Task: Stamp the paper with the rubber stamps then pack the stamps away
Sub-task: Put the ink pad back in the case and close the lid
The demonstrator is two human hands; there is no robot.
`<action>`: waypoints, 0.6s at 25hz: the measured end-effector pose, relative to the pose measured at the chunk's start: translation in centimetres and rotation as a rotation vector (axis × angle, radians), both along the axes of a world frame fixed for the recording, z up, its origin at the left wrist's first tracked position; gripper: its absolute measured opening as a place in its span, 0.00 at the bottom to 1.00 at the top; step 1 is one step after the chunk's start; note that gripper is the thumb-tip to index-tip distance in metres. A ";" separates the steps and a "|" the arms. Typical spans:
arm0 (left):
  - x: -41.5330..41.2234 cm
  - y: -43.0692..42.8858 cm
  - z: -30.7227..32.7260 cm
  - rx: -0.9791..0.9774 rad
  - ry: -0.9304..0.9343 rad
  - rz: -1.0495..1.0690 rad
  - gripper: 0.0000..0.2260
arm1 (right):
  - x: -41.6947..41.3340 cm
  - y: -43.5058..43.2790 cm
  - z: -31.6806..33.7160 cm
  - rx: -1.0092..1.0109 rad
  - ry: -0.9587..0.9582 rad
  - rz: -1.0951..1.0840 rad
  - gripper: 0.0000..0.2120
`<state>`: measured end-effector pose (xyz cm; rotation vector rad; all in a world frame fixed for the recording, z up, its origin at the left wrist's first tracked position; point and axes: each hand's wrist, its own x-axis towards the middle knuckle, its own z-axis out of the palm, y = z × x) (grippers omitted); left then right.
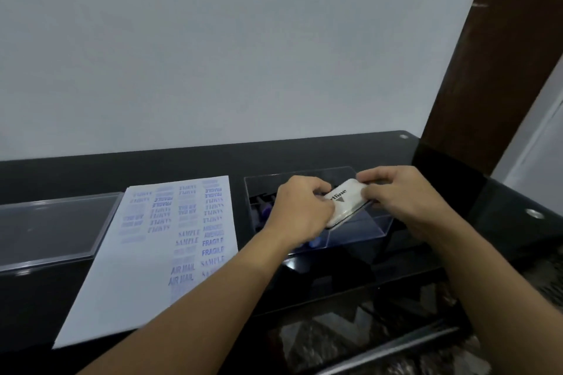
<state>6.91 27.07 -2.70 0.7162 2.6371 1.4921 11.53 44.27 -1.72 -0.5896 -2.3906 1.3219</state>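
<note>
1. Ink pad [345, 202]: white flat case with black lettering, lid down. It is held tilted just above the clear box [365, 227], over the box's middle.
2. Left hand [300, 207]: fingers curled, pinching the pad's left end, above the box's left half.
3. Right hand [405, 198]: fingers and thumb curled, pinching the pad's right end, over the box's right rim.
4. Rubber stamps [262, 205]: dark and purple shapes lying inside the box at its left end, partly hidden by the left hand. Their number cannot be told.
5. Paper [146, 268]: white sheet just left of the box, carrying blue prints such as SAMPLE, FRAGILE and AIR MAIL.
6. Step in hand, by judgement: stamping looks finished and packing away is under way, with the pad about to go in.
7. Next move, by judgement: lower the pad level into the free right part of the box, clear of the stamps, and let go with both hands. Then fetch the clear lid [51, 228], which lies left of the box beyond the paper.
8. Surface: glossy black desk [182, 161] under the box, with round metal fittings [534, 213] to the box's right.
9. Room: plain white wall [243, 39] behind the box, and a brown wooden frame [487, 70] to its upper right.
</note>
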 end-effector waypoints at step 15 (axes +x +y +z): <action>-0.9 2.5 -2.6 -0.279 0.194 -0.163 0.15 | 0.8 2.1 -2.0 0.412 -0.188 -0.056 0.10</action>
